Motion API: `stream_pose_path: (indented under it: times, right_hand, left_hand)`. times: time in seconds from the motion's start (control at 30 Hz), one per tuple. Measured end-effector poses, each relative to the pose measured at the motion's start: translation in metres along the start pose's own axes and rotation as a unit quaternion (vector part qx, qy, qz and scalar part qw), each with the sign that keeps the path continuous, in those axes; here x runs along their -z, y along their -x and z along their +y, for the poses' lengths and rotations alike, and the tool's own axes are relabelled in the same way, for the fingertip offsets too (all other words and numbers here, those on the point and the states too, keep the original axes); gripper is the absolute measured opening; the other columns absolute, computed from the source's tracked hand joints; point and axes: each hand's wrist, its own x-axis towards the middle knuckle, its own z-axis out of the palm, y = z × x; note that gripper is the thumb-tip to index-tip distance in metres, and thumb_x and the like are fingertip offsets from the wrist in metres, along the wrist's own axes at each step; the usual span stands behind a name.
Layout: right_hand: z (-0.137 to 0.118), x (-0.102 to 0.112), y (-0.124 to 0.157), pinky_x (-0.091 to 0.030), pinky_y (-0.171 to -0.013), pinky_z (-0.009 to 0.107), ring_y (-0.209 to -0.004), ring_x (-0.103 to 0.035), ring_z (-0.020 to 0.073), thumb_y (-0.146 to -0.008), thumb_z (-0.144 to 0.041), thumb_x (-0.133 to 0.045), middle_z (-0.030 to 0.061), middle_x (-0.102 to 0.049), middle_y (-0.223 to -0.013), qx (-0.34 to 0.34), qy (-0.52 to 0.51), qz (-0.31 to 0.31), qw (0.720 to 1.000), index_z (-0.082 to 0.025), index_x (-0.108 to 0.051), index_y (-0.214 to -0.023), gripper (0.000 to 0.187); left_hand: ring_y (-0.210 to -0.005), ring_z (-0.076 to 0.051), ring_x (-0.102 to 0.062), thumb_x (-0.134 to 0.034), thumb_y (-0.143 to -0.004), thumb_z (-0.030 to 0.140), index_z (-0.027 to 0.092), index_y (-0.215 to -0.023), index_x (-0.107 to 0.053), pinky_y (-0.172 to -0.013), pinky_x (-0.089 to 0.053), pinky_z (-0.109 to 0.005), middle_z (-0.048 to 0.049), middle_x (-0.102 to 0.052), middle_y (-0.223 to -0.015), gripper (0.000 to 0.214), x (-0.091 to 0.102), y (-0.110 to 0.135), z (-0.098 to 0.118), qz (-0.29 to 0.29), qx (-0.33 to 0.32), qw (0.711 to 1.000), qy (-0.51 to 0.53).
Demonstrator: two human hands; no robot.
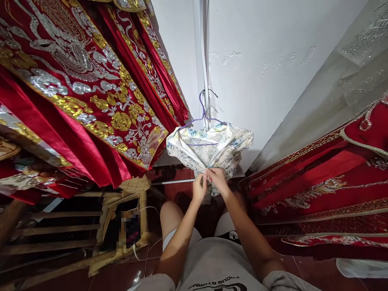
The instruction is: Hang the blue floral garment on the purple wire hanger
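A pale floral blouse (184, 151) with short sleeves and a V-shaped open front hangs from a purple hanger (202, 117). At the bottom of the V, my left hand (200, 188) pinches the front edge of the cloth. My right hand (217, 180) is closed on the same spot, its fingertips touching those of the left. What lies between the fingertips is too small to make out. The lower part of the blouse is partly hidden behind both hands.
Red embroidered garments (121, 105) hang at left, and more red beaded clothing (318, 178) at right. A bamboo chair (100, 230) stands at lower left, holding a blurred-out device (129, 231) with a white cable. Ahead is a white wall (254, 48) with a vertical strip (201, 44).
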Motion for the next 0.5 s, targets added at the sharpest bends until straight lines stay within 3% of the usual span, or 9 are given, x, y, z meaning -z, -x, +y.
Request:
stream_pose_path:
  times: [0.27, 0.37, 0.5]
  right_hand:
    - [-0.132, -0.004, -0.038, -0.036, -0.044, 0.02, -0.046, -0.046, 0.0072, -0.081, -0.031, -0.072, 0.0024, -0.067, -0.062, 0.05, -0.039, -0.014, 0.998, -0.016, -0.067, -0.066, 0.022]
    - [-0.154, -0.002, -0.046, -0.03, -0.039, 0.018, -0.042, -0.042, 0.005, -0.081, -0.03, -0.075, 0.0015, -0.063, -0.057, 0.043, -0.058, -0.011, 0.997, -0.014, -0.065, -0.064, 0.026]
    - [-0.156, 0.004, -0.044, -0.028, -0.038, 0.019, -0.041, -0.041, 0.0051, -0.083, -0.038, -0.076, 0.0012, -0.062, -0.057, 0.064, -0.058, -0.026, 0.996, -0.014, -0.064, -0.067, 0.031]
  left_hand:
    - [-0.072, -0.019, -0.053, -0.048, -0.095, 0.035, 0.022, -0.081, -0.054, -0.072, -0.043, -0.029, -0.0008, -0.055, -0.072, 0.021, -0.005, 0.0, 0.01, -0.024, 0.009, 0.999, -0.04]
    - [-0.067, -0.018, -0.052, -0.052, -0.092, 0.032, 0.021, -0.075, -0.052, -0.071, -0.043, -0.029, -0.0002, -0.054, -0.068, 0.02, -0.008, 0.0, 0.009, -0.053, 0.003, 0.998, -0.041]
    - [-0.069, -0.018, -0.058, -0.055, -0.093, 0.033, 0.02, -0.077, -0.056, -0.073, -0.047, -0.03, -0.0013, -0.059, -0.07, 0.021, 0.001, -0.018, 0.019, -0.067, -0.011, 0.997, -0.023]
